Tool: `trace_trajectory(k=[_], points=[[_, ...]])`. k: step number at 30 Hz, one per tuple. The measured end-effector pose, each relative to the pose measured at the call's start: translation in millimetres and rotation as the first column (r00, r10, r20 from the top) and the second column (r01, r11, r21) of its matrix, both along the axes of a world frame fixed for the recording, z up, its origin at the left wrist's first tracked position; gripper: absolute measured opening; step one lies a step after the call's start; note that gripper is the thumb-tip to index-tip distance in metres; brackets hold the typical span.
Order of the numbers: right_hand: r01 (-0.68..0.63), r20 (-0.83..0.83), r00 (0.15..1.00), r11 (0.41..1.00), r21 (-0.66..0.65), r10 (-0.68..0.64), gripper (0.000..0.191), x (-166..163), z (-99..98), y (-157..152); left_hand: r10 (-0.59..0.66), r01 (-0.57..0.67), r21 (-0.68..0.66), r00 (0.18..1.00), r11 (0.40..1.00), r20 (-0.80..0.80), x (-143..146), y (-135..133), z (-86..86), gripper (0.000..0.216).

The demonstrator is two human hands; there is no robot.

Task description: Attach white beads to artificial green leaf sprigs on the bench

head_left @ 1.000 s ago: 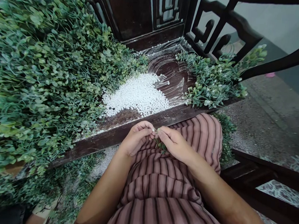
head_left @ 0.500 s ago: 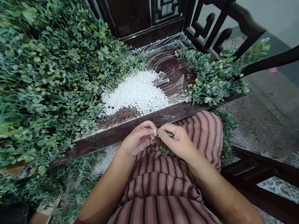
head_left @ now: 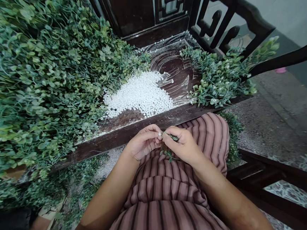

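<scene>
Above my lap, both hands meet fingertip to fingertip. My left hand pinches a small white bead between thumb and forefinger. My right hand is closed on a green artificial leaf sprig, whose leaves hang below the fingers and whose tip touches the bead. Whether the bead sits on the sprig I cannot tell. Just beyond the hands, a heap of white beads lies on the dark wooden bench.
A large mass of artificial greenery covers the bench's left side. A smaller pile of sprigs with white tips lies at the right, by the carved armrest. More greenery is on the floor. Part of another person shows at lower left.
Almost nothing differs. The hands keep the same pinch, with only a slight shift of the fingers and a small tilt of the view.
</scene>
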State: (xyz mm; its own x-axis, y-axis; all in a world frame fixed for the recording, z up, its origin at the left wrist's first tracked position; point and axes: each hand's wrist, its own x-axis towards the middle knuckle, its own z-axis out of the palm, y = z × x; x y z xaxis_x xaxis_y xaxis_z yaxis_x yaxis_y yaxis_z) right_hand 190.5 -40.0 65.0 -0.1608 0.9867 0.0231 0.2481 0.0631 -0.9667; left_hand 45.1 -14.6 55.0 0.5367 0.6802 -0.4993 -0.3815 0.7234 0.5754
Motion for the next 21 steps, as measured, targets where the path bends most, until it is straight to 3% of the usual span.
trace_trajectory(k=[15,21], points=[[0.030,-0.007,0.999,0.997,-0.065,-0.031,0.025,-6.2,-6.0,-8.4,0.024,-0.027,-0.025,0.994,0.999,-0.105,1.4,-2.4,1.7,0.017],[0.036,-0.088,0.995,0.999,-0.041,-0.039,0.028,-5.4,-2.7,-6.5,0.059,-0.054,0.040,0.989,0.998,-0.135,4.4,-1.3,3.5,0.022]])
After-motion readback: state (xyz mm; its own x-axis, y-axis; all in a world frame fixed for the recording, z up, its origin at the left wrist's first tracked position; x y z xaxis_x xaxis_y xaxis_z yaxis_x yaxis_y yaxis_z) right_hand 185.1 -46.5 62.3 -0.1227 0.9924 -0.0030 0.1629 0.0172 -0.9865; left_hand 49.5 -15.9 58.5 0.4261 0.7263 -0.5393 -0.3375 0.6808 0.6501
